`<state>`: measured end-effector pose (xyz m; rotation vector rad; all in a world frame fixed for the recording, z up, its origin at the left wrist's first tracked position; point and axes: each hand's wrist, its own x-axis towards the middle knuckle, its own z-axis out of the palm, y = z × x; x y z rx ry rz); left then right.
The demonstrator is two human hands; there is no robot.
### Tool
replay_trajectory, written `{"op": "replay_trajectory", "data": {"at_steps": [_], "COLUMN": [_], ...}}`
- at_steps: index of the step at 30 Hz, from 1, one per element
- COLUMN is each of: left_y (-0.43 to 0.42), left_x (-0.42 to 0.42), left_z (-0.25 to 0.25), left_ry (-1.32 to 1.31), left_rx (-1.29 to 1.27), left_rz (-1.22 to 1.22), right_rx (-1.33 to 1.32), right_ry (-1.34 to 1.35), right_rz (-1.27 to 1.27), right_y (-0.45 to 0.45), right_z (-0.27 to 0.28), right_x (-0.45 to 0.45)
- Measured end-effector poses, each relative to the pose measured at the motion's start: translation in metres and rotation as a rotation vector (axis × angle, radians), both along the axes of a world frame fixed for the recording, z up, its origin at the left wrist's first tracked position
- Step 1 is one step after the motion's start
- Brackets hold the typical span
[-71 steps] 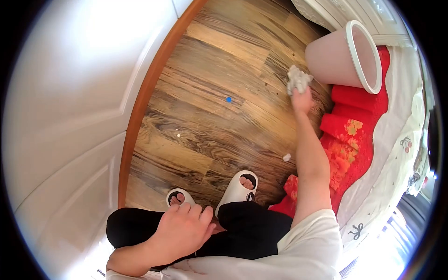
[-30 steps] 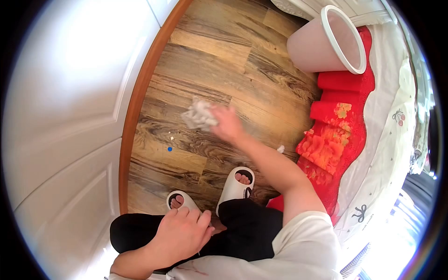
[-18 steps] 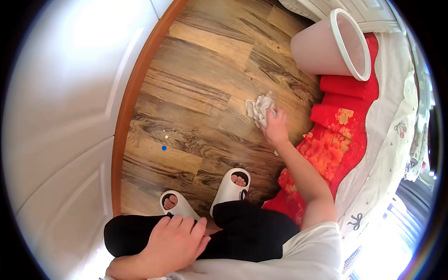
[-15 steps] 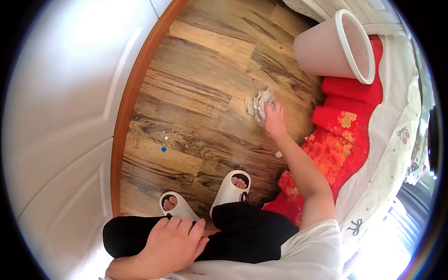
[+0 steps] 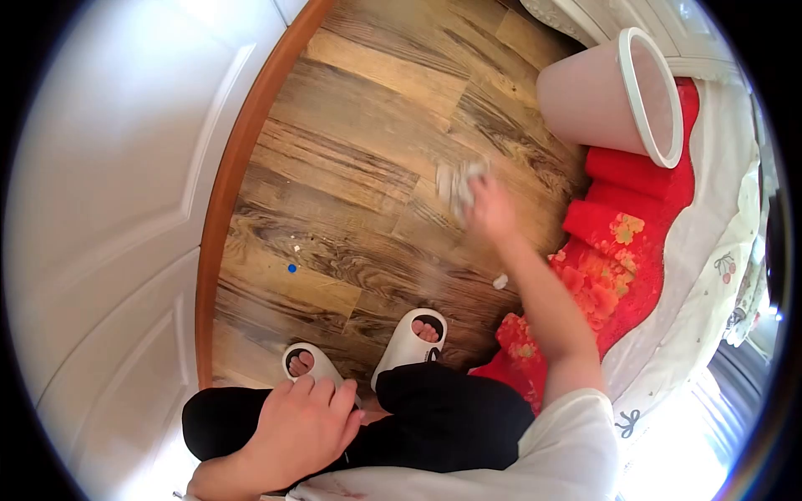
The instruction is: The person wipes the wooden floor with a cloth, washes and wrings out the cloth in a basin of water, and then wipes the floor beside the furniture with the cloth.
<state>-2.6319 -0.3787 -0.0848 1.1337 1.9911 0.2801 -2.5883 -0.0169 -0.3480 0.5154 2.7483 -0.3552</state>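
Note:
My right hand (image 5: 493,209), blurred by motion, is closed on a crumpled whitish cloth (image 5: 457,189) against the wooden floor (image 5: 351,108). My left hand (image 5: 307,422) rests on the black trousers over my knee, its fingers bent and lying close together, with nothing seen in it. A small blue round piece (image 5: 292,269) lies on the floor at the left, with a few pale crumbs (image 5: 296,248) just above it. Nearer my right forearm is a small white scrap (image 5: 500,282).
A pale pink bin (image 5: 585,100) with a white rim lies tilted at the upper right. Red floral fabric (image 5: 593,284) hangs along the right side beside a white cover. White panels (image 5: 125,167) with a brown base edge stand at the left. My feet are in white slippers (image 5: 409,346).
The cloth in my right hand went from the upper right to the left, then back to mid-floor. The blue piece has shifted from mid-floor to the left. My left hand has stayed on my knee.

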Motion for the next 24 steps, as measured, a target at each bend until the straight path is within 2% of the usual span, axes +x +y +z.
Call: {"op": "replay_trajectory", "data": {"at_steps": [1, 4, 5, 8, 10, 14, 16, 19, 21, 24], "left_y": [-0.002, 0.001, 0.0, 0.002, 0.006, -0.001, -0.005, -0.005, -0.007, 0.0], "left_x": [0.002, 0.003, 0.003, 0.002, 0.001, -0.005, -0.007, -0.006, -0.004, -0.004], "left_z": [0.004, 0.002, 0.003, -0.003, -0.01, -0.017, -0.014, -0.015, -0.015, -0.024], "left_ry": [-0.022, -0.019, -0.01, -0.006, 0.021, 0.005, 0.006, 0.013, 0.004, 0.02], "left_rx": [-0.003, 0.03, 0.038, -0.013, 0.001, -0.033, -0.04, -0.039, -0.054, -0.038], "left_rz": [0.004, 0.034, 0.038, -0.001, 0.014, 0.049, 0.071, 0.107, 0.101, 0.09], "right_rx": [-0.008, -0.028, -0.018, 0.072, 0.092, 0.012, 0.036, -0.001, 0.123, 0.125], "right_ry": [-0.075, -0.043, 0.044, 0.179, 0.183, 0.111, -0.042, -0.07, 0.159, 0.111], "right_rz": [0.007, -0.088, -0.112, -0.141, -0.197, -0.081, -0.024, -0.074, -0.1, -0.145], "right_y": [-0.009, -0.015, -0.011, 0.028, 0.041, 0.032, 0.004, -0.004, 0.01, 0.032], "right_z": [0.006, -0.003, -0.01, -0.03, -0.019, -0.019, -0.007, -0.01, -0.033, -0.021], "right_x": [0.019, 0.017, 0.008, -0.062, -0.106, -0.061, -0.017, -0.009, -0.035, -0.111]}}
